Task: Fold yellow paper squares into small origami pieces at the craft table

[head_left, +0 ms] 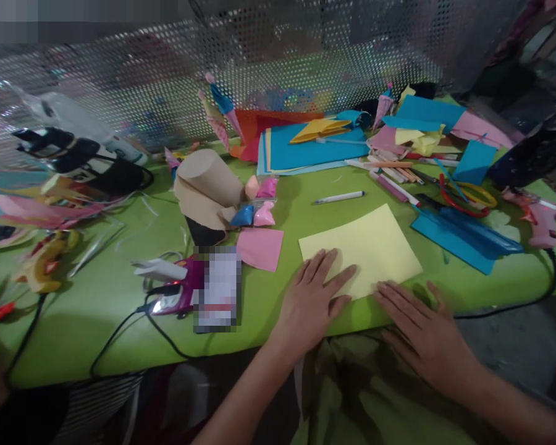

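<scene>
A pale yellow sheet of paper point(375, 244) lies on the green table in front of me. My left hand point(312, 296) rests flat on its left side, fingers spread. At the near right edge of the sheet is my right hand point(419, 330), fingers stretched out and the tips touching the paper; nothing is gripped. A pen point(339, 198) lies just beyond the sheet. To the left sits a small pink paper square point(261, 249), and to the right a folded blue paper piece point(458, 238).
A roll of brown tape point(210, 176) stands left of centre by small colourful packets point(265, 214). Glue guns point(543, 222) with cords lie at both sides. Scissors point(467, 196), pencils and blue paper sheets point(301, 151) fill the back. A dark bottle point(88, 161) lies at left.
</scene>
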Motion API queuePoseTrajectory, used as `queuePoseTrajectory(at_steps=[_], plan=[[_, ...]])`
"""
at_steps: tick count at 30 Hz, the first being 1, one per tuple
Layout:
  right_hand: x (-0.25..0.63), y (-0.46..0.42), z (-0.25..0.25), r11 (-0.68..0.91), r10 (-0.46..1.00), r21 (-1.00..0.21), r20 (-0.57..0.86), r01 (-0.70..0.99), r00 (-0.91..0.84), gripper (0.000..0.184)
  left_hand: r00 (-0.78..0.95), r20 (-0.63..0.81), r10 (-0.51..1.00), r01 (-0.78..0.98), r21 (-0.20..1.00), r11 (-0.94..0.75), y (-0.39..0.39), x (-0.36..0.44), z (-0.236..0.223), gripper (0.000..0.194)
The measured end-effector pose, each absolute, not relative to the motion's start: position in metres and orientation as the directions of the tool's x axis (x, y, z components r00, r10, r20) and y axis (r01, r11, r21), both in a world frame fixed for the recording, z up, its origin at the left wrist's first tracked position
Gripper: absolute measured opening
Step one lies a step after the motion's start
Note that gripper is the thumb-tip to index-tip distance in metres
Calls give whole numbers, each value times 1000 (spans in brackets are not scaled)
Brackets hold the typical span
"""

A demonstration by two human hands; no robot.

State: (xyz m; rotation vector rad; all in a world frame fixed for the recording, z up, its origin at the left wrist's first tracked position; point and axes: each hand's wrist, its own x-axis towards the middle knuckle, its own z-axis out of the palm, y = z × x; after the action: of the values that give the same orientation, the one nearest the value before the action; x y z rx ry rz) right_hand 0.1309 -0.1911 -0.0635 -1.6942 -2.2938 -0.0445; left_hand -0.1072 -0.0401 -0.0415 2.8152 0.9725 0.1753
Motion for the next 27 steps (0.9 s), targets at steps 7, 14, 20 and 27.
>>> queuePoseTrajectory(at_steps=[7,14,20,27], plan=[[180,-204,-62,130,946,-136,312,982,-82,72,784,35,619,604,183,-776,-40,-107,-41,54],[175,-196,-51,153,935,-160,342,975,-90,69,783,10,621,610,182,-772,-41,-105,-36,54],[155,-186,-66,320,930,-194,254,928,-267,71,771,-24,636,631,155,-760,-42,-107,-30,58],[161,-188,-78,314,934,-253,257,915,-249,70,652,-69,755,757,123,-642,-57,-153,-26,54]])
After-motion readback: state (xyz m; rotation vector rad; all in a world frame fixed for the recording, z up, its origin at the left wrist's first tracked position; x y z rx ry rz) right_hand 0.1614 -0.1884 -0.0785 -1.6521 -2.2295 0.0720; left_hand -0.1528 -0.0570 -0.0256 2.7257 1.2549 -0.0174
